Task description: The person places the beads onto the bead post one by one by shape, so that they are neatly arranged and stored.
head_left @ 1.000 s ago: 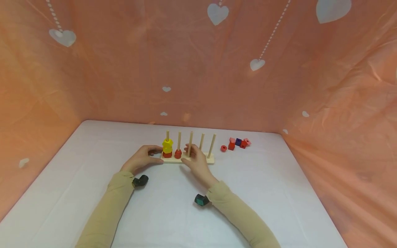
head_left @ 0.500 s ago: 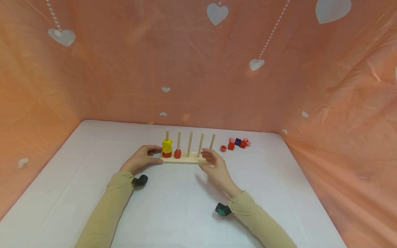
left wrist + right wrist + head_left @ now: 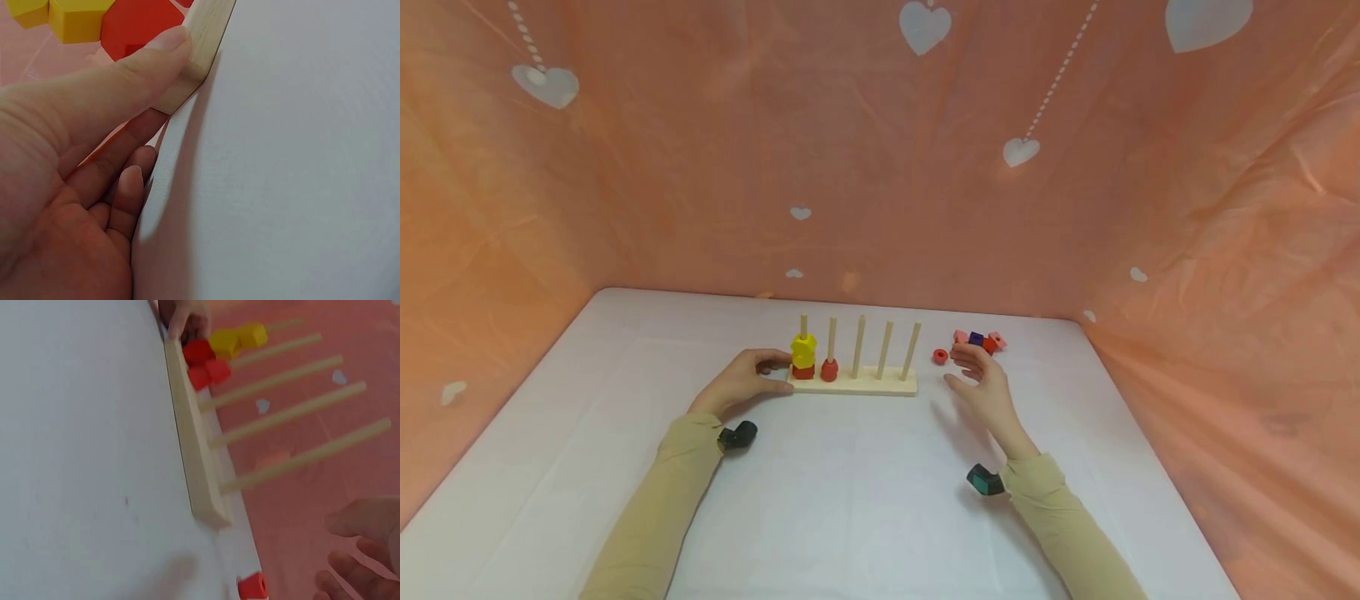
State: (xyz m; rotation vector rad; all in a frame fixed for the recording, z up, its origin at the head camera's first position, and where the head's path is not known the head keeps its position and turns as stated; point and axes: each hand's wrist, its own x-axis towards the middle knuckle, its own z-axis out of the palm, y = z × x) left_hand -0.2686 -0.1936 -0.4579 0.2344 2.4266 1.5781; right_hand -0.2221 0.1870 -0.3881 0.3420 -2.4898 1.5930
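Observation:
A pale wooden peg board point(image 3: 865, 386) with several upright pegs lies on the table. My left hand point(image 3: 741, 382) grips its left end, thumb on the front edge and the other fingers behind; the left wrist view shows the thumb point(image 3: 169, 40) pressed on the wood. Yellow beads point(image 3: 803, 351) sit over a red one point(image 3: 803, 373) on the leftmost peg. Smaller red beads point(image 3: 829, 372) are stacked low on the second peg. Right of the board, my right hand point(image 3: 988, 398) hovers with relaxed, parted fingers, holding nothing. Just left of its fingertips lies a round red bead point(image 3: 940, 357).
Behind the right hand is a cluster with a dark blue bead point(image 3: 976, 339), a pink bead point(image 3: 997, 341) and others, partly covered by the fingers. A white cloth covers the table point(image 3: 850, 500). An orange curtain point(image 3: 880, 183) hangs behind it.
My right hand has moved right, from near the middle peg past the board's right end, toward the loose beads. The left hand keeps its grip on the board.

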